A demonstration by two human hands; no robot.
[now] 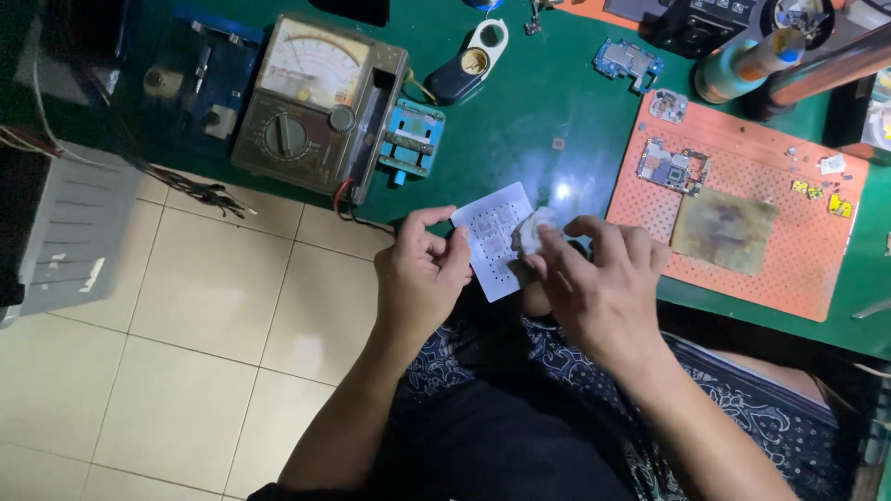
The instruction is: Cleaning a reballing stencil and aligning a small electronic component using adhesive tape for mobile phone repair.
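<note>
A thin white perforated stencil sheet (496,239) is held over the lap, just near of the green workbench (520,121) edge. It is pinched at its left edge by the left hand (422,278), its long axis tilted from far-left to near-right. On its right part, what may be a small pale wad (533,232) is pressed by the right hand (599,278), fingers curled, wrist angled inward. An orange mat (817,269) lies to the right.

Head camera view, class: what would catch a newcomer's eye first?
At centre, the left hand holds a thin white perforated plate while the right hand presses a pale wad against it. Behind, an analog meter lies on the green bench; a circuit board rests on an orange mat at right.
</note>
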